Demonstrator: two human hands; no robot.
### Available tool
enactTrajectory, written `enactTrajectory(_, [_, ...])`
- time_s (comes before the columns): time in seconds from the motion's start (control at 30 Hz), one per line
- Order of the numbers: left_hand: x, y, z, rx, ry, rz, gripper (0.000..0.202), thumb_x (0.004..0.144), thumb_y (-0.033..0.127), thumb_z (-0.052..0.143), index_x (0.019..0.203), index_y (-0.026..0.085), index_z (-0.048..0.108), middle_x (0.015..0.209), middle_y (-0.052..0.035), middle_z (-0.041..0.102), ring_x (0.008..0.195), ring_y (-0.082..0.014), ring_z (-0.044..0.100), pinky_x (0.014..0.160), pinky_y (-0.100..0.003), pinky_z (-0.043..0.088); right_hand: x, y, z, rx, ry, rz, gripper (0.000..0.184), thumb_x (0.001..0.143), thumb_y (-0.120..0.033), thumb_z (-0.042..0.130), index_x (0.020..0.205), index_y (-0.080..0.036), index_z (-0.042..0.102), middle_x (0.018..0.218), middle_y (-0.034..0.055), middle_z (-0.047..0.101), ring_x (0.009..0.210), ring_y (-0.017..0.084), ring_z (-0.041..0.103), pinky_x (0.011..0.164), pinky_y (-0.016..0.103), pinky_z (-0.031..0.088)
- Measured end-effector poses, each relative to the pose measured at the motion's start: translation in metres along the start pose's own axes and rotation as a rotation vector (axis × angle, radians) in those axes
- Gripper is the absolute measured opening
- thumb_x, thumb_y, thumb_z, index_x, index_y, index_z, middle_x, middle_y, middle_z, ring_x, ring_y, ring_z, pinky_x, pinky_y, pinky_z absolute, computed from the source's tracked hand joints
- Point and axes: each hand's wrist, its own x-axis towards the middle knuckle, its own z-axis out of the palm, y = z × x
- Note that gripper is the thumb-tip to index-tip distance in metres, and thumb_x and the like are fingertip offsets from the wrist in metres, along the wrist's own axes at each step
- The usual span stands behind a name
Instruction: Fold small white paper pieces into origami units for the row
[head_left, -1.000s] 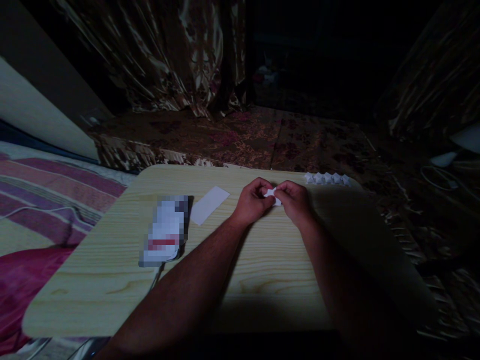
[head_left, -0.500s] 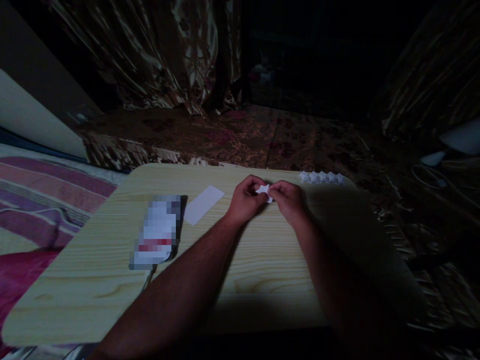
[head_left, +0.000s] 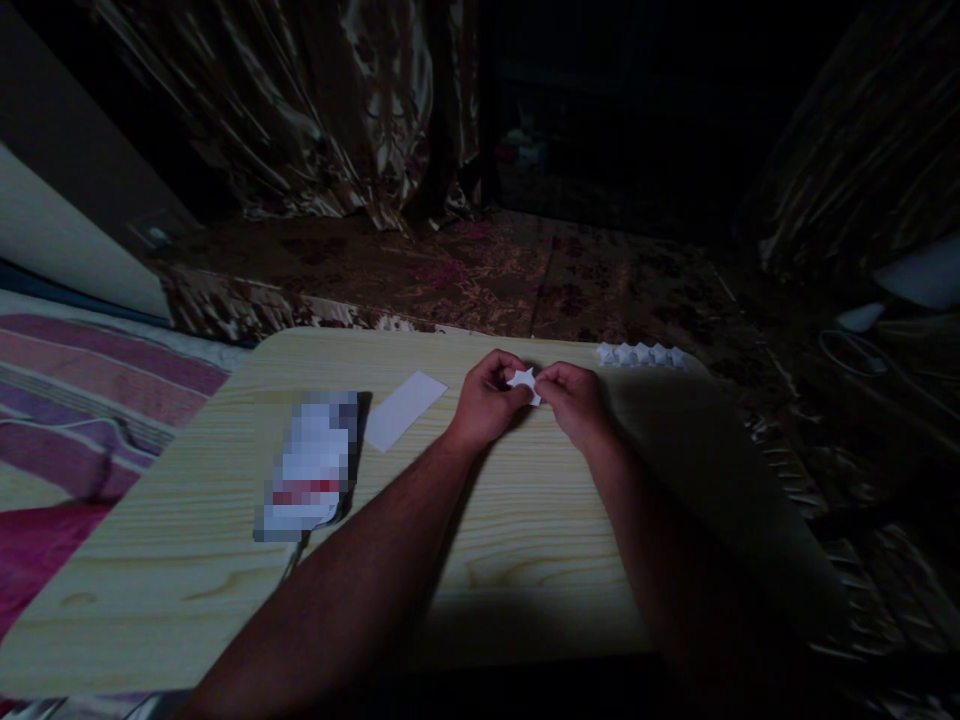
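Note:
My left hand point(head_left: 487, 400) and my right hand point(head_left: 574, 400) meet over the far middle of a light wooden table point(head_left: 525, 540). Both pinch a small white folded paper star point(head_left: 524, 382) between their fingertips, just above the tabletop. A row of several finished white paper stars point(head_left: 642, 355) lies along the table's far right edge. A white paper strip point(head_left: 405, 410) lies flat to the left of my left hand.
A blurred rectangular object point(head_left: 311, 470) with a cable lies on the table's left part. Striped bedding point(head_left: 90, 380) is at the left. Dark patterned cloth point(head_left: 480, 270) covers the floor beyond the table. White objects and a cord point(head_left: 862, 330) sit at the right.
Both hands stay closed on the paper star, which has turned slightly between the fingers. The camera has shifted a little, so the whole scene sits slightly further left.

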Motion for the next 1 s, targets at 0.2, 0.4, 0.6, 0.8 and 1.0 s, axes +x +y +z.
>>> enactTrajectory(0.2, [0.0017, -0.0001, -0.0017, 0.000, 0.047, -0.014, 0.029, 0.058, 0.011, 0.069, 0.083, 0.018, 0.056, 0.067, 0.0037, 0.060, 0.056, -0.0088, 0.053, 0.054, -0.021, 0.041, -0.0006, -0.0035, 0.0001, 0.025, -0.029, 0.055, 0.009, 0.064, -0.024, 0.061, 0.068, -0.017, 0.063, 0.056, -0.0019, 0.060, 0.053, 0.013, 0.053, 0.053, 0.024, 0.038])
enactTrajectory(0.4, [0.0030, -0.0011, -0.0019, -0.011, 0.044, -0.006, 0.029, 0.058, 0.009, 0.068, 0.083, 0.017, 0.055, 0.065, 0.0042, 0.060, 0.054, -0.0081, 0.052, 0.053, -0.020, 0.040, -0.0003, -0.0034, -0.0010, -0.019, -0.007, 0.007, 0.006, 0.063, -0.022, 0.060, 0.065, -0.016, 0.062, 0.055, -0.0021, 0.059, 0.052, 0.011, 0.052, 0.052, 0.023, 0.037])
enactTrajectory(0.6, [0.0043, -0.0017, -0.0034, -0.036, 0.059, -0.009, 0.031, 0.059, 0.009, 0.067, 0.085, 0.018, 0.055, 0.067, 0.0037, 0.062, 0.055, -0.0089, 0.054, 0.053, -0.020, 0.041, -0.0004, -0.0038, -0.0009, -0.005, -0.041, 0.089, 0.010, 0.064, -0.024, 0.060, 0.070, -0.016, 0.063, 0.053, -0.0023, 0.059, 0.049, 0.011, 0.052, 0.051, 0.023, 0.037])
enactTrajectory(0.8, [0.0047, -0.0033, -0.0043, -0.029, 0.070, 0.010, 0.030, 0.060, 0.009, 0.067, 0.086, 0.018, 0.054, 0.066, 0.0039, 0.062, 0.053, -0.0080, 0.052, 0.052, -0.020, 0.039, -0.0004, -0.0006, -0.0011, -0.001, -0.036, 0.059, 0.009, 0.065, -0.024, 0.060, 0.069, -0.017, 0.063, 0.052, -0.0025, 0.059, 0.050, 0.012, 0.053, 0.052, 0.023, 0.039])
enactTrajectory(1.0, [0.0049, -0.0042, -0.0045, 0.012, 0.080, 0.019, 0.029, 0.060, 0.010, 0.066, 0.085, 0.018, 0.055, 0.068, 0.0033, 0.061, 0.055, -0.0089, 0.053, 0.053, -0.021, 0.041, -0.0007, 0.0020, 0.0004, -0.005, -0.032, 0.057, 0.006, 0.064, -0.022, 0.060, 0.067, -0.017, 0.062, 0.051, -0.0029, 0.058, 0.049, 0.011, 0.051, 0.051, 0.023, 0.037])
